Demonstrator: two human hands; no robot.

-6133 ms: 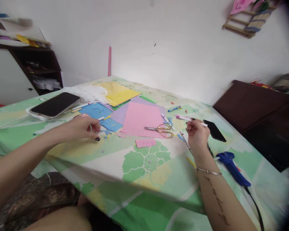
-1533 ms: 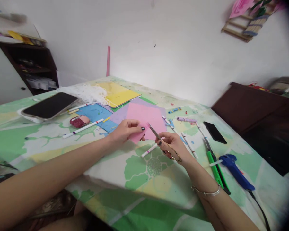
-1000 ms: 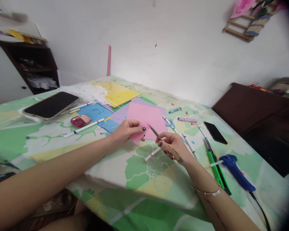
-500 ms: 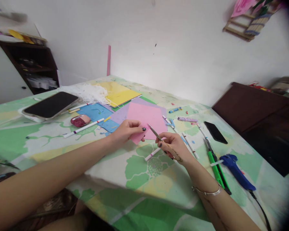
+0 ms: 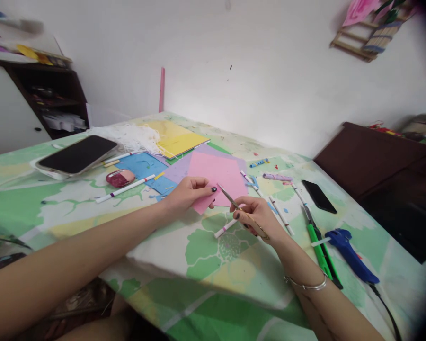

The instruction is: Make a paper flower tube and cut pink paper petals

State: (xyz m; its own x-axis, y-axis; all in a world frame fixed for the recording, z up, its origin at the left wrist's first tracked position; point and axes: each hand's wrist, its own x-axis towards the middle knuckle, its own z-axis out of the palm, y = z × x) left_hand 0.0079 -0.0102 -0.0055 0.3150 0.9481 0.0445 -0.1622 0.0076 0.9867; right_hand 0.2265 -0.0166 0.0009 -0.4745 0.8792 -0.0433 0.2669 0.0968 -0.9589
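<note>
Pink paper piece (image 5: 201,206), held above the table (image 5: 156,253), inward of the near edge and about midway along it. The left hand (image 5: 190,193) grasps it, thumb on top and fingers curled beneath; this pinch presumably stiffens the thin paper and leaves its right-hand margin exposed to the blades. The right hand (image 5: 259,215) grips the scissors (image 5: 229,195) by their gold handles, with the tips directed at that margin, just beside the left thumb. Whether the tips touch the paper cannot be told. Both hands come together in front of the wearer, a position that likely favours a direct view along the blades. Beyond them, a larger pink sheet (image 5: 216,165) overlaps a purple sheet (image 5: 177,171), with a blue sheet (image 5: 144,163) to the left and a yellow folder (image 5: 184,142) nearer the far edge. A white marker (image 5: 224,229) lies partly hidden by the right hand. Toward the left edge rests a large phone (image 5: 78,154); toward the right edge lie a green cutter (image 5: 318,247), a blue glue gun (image 5: 353,255) and a dark phone (image 5: 319,196), tools probably set aside there to give the forearms room while staying within reach.
</note>
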